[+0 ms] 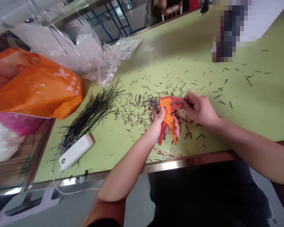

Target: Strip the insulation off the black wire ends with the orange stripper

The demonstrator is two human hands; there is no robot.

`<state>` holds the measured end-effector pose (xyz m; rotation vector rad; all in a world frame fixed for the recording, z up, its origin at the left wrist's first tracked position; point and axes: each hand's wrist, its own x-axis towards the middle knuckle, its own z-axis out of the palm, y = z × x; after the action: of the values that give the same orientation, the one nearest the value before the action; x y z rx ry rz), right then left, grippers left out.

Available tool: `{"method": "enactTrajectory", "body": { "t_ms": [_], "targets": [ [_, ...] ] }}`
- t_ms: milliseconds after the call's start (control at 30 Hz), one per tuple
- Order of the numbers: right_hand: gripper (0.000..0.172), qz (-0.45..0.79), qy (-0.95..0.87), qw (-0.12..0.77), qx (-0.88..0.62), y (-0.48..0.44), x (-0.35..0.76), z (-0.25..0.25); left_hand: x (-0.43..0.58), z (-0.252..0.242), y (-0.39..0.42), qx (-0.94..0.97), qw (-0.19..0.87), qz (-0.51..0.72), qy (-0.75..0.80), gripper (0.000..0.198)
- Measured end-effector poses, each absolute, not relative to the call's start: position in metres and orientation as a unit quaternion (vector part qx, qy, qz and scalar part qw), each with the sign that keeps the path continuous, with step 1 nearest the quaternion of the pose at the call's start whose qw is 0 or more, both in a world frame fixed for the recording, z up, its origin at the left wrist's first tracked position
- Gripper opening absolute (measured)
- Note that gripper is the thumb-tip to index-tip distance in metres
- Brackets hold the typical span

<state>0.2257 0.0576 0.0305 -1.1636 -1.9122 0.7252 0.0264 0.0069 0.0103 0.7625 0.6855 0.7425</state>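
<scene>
My left hand (159, 124) is wrapped round the handles of an orange and red wire stripper (167, 108), held above the green tabletop with its jaws towards the right. Close to those jaws, my right hand (200, 108) is closed in a pinch; what sits between its fingertips is too small to make out. Beneath the tool lies a heap of short black wire offcuts and copper-coloured strands (186, 116). Left of my hands, a long bundle of black wires (92, 113) is spread on the table, some with blue bits at their ends.
A white power bank (76, 152) with a cable rests on the bundle's near end. An orange plastic bag (38, 83) and clear plastic bags (90, 47) crowd the left side. Scraps scatter across the green table (251, 104). Another person (153, 12) is partly visible beyond the far edge.
</scene>
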Motion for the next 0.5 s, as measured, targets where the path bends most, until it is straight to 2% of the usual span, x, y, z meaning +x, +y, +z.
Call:
{"method": "enactTrajectory", "body": {
  "t_ms": [133, 333, 500],
  "targets": [
    [0.021, 0.335, -0.733, 0.392, -0.443, 0.0595, 0.225, 0.0308, 0.0263, 0.0105, 0.0069, 0.354, 0.804, 0.348, 0.329, 0.078],
    [0.018, 0.399, -0.722, 0.391, -0.409, 0.0594, 0.2246, 0.0291, 0.027, 0.0169, 0.0081, 0.335, 0.794, 0.359, 0.358, 0.079],
    [0.016, 0.353, -0.75, 0.389, -0.403, 0.0584, 0.2264, 0.0307, 0.026, 0.0163, 0.0101, 0.357, 0.781, 0.37, 0.355, 0.077]
  ]
}}
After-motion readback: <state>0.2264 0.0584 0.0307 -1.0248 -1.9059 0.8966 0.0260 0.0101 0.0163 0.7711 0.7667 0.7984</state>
